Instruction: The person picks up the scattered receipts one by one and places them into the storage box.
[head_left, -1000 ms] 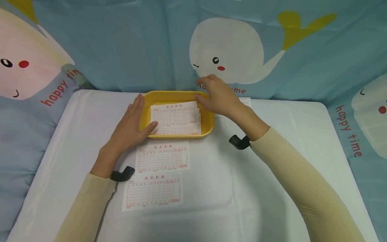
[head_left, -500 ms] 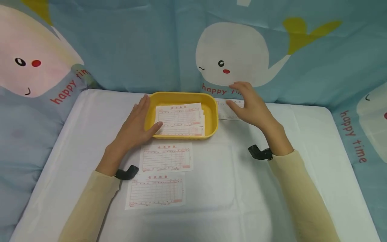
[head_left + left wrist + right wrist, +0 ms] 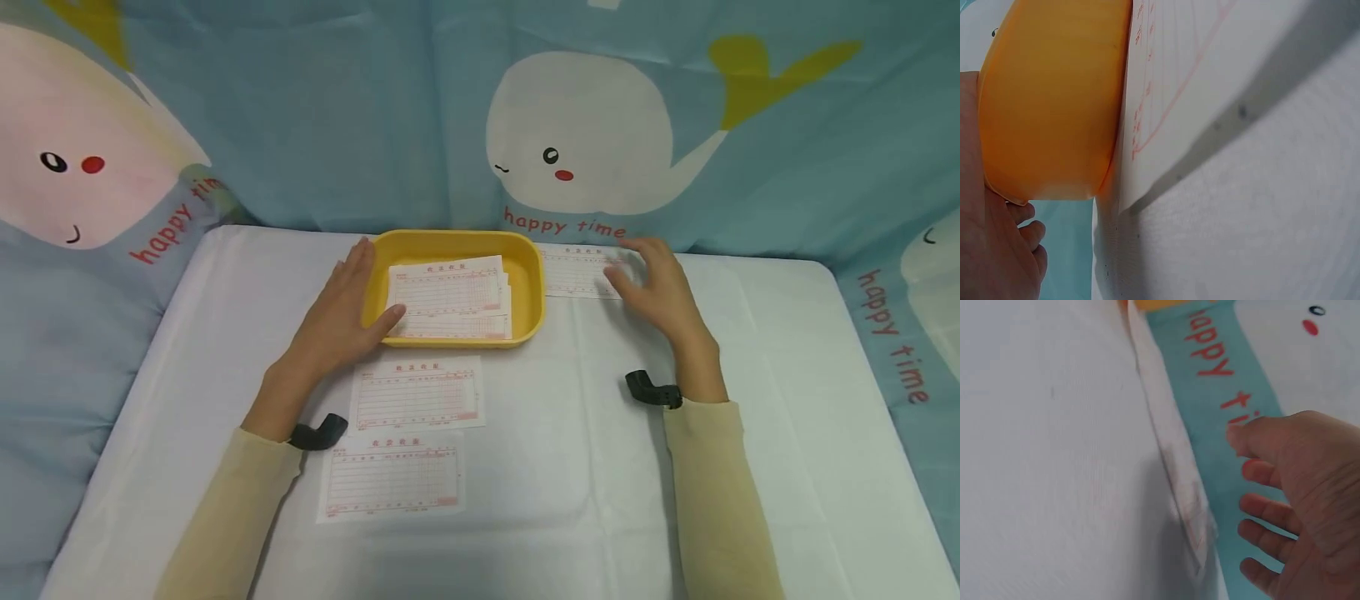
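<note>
In the head view a yellow tray [image 3: 450,242] stands at the back of the table, holding several overlapping printed receipt slips [image 3: 447,285]. My left hand [image 3: 330,312] rests against its left end, fingers straight along the outside and thumb across the front-left rim. The left wrist view shows the tray's wall [image 3: 1054,106] right beside that hand. To the right of the tray lies another receipt slip [image 3: 576,271], partly covered from view by my right hand [image 3: 660,287]. That hand hovers with spread, relaxed fingers and holds nothing; the right wrist view shows the slip's edge [image 3: 1175,447] beyond the thumb.
Two more receipt slips, an upper one [image 3: 417,393] and a lower one [image 3: 392,477], lie in front of the tray. A white cloth [image 3: 555,467] covers the table. Behind it hangs a blue curtain [image 3: 337,108] printed with whales.
My right hand has moved right from above the tray to the slip beside it, uncovering the tray's right end. My left hand stays at the tray's left end. The view has shifted slightly.
</note>
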The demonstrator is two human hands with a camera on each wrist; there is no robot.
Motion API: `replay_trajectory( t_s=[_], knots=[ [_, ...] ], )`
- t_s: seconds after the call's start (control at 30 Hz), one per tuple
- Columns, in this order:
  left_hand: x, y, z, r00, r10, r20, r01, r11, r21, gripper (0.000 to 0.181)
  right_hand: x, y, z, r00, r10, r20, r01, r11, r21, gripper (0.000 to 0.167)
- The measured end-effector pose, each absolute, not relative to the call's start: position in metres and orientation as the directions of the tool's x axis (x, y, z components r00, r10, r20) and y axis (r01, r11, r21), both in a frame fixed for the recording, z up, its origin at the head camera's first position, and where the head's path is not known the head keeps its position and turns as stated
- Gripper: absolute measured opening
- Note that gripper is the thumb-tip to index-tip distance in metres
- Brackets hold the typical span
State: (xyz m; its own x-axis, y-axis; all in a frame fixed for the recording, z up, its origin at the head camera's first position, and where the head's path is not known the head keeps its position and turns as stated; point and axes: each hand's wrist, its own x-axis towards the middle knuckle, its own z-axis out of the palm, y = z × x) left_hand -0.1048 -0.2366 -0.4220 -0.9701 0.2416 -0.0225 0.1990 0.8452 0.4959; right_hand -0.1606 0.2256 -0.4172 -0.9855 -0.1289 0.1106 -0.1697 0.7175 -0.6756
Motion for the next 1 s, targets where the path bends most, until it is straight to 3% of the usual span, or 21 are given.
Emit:
replay_trajectory(
  t_s=[0.33,0.6,0.87,1.0],
  knots=[
    [-0.103,-0.236,-0.421,-0.973,0.227,-0.030,0.184,0.851,0.492,0.099,-0.182,0.238,-0.426,-0.987,-0.154,-0.045,-0.098,0.801,-0.591,0.069],
    [-0.104,-0.235,-0.421,-0.973,0.229,-0.011,0.194,0.849,0.491,0.100,-0.187,0.248,-0.432,-0.990,-0.109,-0.093,-0.043,0.845,-0.534,0.086],
    [-0.104,-0.234,-0.423,-0.972,0.233,-0.011,0.198,0.849,0.490,0.100,-0.186,0.249,-0.437,-0.994,-0.086,-0.074,-0.025,0.800,-0.600,0.078],
    [-0.103,-0.235,-0.420,-0.974,0.227,-0.018,0.191,0.857,0.479,0.100,-0.185,0.245,-0.433,-0.996,-0.084,-0.029,-0.047,0.774,-0.631,0.066]
  ],
)
